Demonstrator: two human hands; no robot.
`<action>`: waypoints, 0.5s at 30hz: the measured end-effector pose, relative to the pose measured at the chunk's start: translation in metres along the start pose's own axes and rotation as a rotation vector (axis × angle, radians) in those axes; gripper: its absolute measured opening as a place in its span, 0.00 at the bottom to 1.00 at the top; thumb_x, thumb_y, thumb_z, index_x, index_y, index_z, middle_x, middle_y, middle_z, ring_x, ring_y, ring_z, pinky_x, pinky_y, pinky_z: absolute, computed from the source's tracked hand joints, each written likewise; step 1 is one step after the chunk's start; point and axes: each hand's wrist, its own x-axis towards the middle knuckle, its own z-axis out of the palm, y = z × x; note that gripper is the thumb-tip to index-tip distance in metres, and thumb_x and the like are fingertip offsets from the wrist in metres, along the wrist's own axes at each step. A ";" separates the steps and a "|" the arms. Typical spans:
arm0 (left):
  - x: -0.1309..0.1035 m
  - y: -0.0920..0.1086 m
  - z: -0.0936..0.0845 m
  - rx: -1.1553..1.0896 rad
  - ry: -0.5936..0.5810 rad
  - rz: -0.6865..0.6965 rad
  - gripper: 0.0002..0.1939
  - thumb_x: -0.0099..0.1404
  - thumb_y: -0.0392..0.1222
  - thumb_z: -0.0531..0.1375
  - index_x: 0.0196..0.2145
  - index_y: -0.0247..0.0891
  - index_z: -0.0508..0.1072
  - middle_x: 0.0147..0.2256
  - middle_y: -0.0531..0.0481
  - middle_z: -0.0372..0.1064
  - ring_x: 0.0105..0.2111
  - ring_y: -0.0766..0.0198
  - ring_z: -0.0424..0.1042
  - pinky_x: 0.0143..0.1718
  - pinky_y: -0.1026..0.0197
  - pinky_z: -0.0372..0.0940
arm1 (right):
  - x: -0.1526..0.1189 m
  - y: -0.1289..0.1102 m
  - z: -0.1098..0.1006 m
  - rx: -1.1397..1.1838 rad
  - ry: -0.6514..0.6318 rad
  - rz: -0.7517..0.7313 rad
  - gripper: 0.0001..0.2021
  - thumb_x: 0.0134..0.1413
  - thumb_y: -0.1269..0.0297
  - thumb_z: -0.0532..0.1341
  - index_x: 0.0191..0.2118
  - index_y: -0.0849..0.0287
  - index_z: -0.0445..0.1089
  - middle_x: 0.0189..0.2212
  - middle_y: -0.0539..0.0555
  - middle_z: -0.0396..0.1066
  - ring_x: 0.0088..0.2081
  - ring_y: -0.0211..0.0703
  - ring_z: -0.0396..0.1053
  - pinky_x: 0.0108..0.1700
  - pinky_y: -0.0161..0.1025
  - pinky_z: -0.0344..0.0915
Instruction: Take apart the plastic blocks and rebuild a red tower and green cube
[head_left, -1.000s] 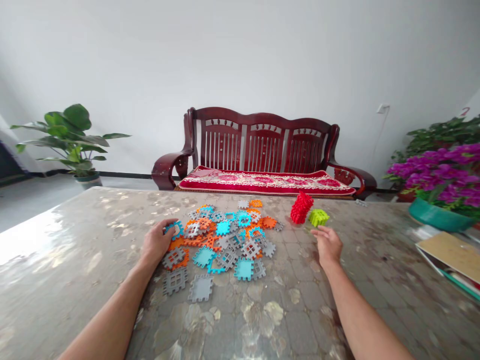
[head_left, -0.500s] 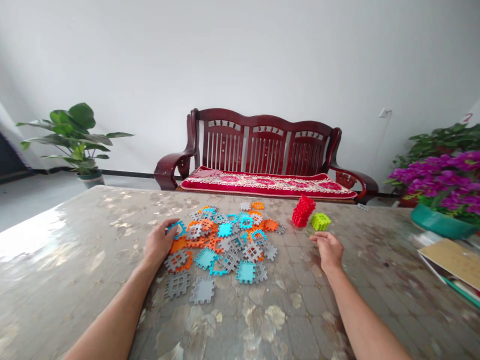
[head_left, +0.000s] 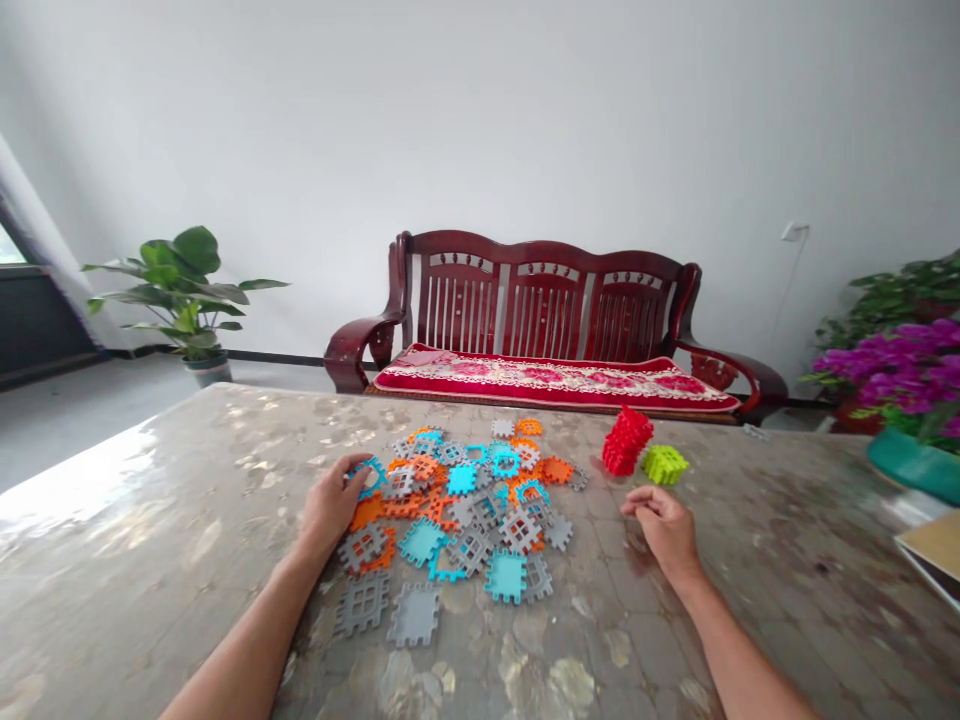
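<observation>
My left hand [head_left: 334, 505] is at the left edge of a pile of flat notched plastic pieces, its thumb and fingers on a blue ring-shaped piece [head_left: 373, 478]. Orange, grey and blue pieces overlap in the pile, with a light blue square [head_left: 505, 576] and a grey square [head_left: 414, 614] at its near side. My right hand [head_left: 664, 525] hovers right of the pile with fingers curled together; whether anything is between them is too small to tell. Just beyond it stand a red stack [head_left: 627, 441] and a shorter lime green stack [head_left: 664, 464].
The patterned table [head_left: 187, 560] spans the foreground. A wooden bench [head_left: 544, 300] with a red cushion stands behind it. Purple flowers in a teal pot [head_left: 911, 465] and a cardboard-coloured item [head_left: 934, 545] are at the right. A potted plant [head_left: 187, 290] stands at the left.
The camera view has shifted, so the scene sits lower and farther right. Both hands keep nearly the same places beside the pile and the stacks.
</observation>
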 end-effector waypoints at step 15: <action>-0.002 -0.007 0.003 -0.050 -0.074 0.008 0.20 0.62 0.55 0.52 0.44 0.43 0.75 0.34 0.52 0.78 0.35 0.58 0.76 0.39 0.60 0.67 | 0.096 -0.063 0.203 -0.823 -0.593 -0.263 0.37 0.42 0.59 0.66 0.62 0.54 0.63 0.64 0.59 0.59 0.63 0.59 0.57 0.61 0.53 0.55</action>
